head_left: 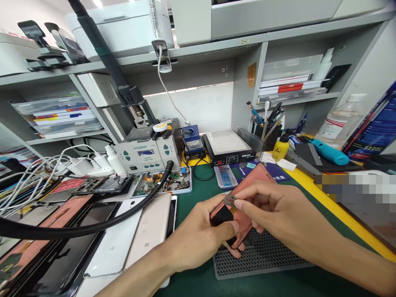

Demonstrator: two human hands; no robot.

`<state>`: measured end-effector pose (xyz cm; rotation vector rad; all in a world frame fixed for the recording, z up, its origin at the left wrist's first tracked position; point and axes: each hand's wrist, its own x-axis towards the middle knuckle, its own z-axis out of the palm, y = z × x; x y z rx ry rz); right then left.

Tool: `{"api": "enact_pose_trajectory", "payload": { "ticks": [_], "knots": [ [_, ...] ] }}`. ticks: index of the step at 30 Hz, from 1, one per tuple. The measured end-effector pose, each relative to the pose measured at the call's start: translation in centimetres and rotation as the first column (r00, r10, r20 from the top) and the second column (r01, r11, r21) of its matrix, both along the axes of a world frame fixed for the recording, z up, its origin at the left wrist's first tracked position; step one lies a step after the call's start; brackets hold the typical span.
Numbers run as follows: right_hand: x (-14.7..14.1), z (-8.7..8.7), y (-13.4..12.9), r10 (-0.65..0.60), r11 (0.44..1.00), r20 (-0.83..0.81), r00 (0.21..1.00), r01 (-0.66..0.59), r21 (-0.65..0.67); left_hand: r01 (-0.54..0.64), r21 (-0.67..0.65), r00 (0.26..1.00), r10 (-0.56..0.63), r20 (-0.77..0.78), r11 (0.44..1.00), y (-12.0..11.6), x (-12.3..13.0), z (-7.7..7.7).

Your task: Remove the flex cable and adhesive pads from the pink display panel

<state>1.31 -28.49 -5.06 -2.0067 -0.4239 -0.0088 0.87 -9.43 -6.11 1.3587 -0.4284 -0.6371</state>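
Head view. At centre, the left hand grips the lower end of a rose-gold phone, thumb pressed on its dark lower part, fingers closed around the edge. The right hand closes over the phone from 3 o'clock, its thumb and forefinger pinching a small flat metal pick against the phone's edge. The phone is tilted, its upper end pointing toward 1 o'clock, and is held above a perforated grey mat lying on the green surface.

At 9 o'clock of the hands, a white phone marked with a logo lies face down beside other phone panels; a thick black hose arcs over them toward a parts tray at 11 o'clock. Behind the tray stands a grey soldering station. At 12 o'clock sit a blue unit and a black hot plate; a tool holder and a yellow bottle stand at 1 o'clock. White cables crowd the far left. A clear plastic bottle and a blue-handled tool lie at 2 o'clock. Nothing stands between the hands and the phone.
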Motion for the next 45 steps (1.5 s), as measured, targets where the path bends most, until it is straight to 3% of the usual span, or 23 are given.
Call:
{"api": "enact_pose_trajectory", "payload": {
  "ticks": [11,33,42,45],
  "knots": [
    [-0.06,-0.23,-0.10,0.078,0.994,-0.042,0.996,-0.074,0.081,0.016,-0.004,1.000,-0.016,0.014,1.000,0.14,0.18,-0.13],
    [0.23,0.01,-0.09,0.072,0.997,-0.030,0.997,-0.072,-0.004,0.010,-0.001,1.000,-0.010,-0.002,1.000,0.08,0.13,-0.24],
    [0.03,0.17,0.03,0.265,0.960,-0.223,0.938,-0.234,0.153,-0.049,0.001,0.996,0.048,-0.069,0.999,0.09,0.30,-0.31],
    [0.11,0.36,0.03,0.234,0.969,-0.184,0.955,-0.213,0.124,-0.043,0.007,0.997,0.043,-0.057,0.999,0.01,0.32,-0.24]
  ]
}}
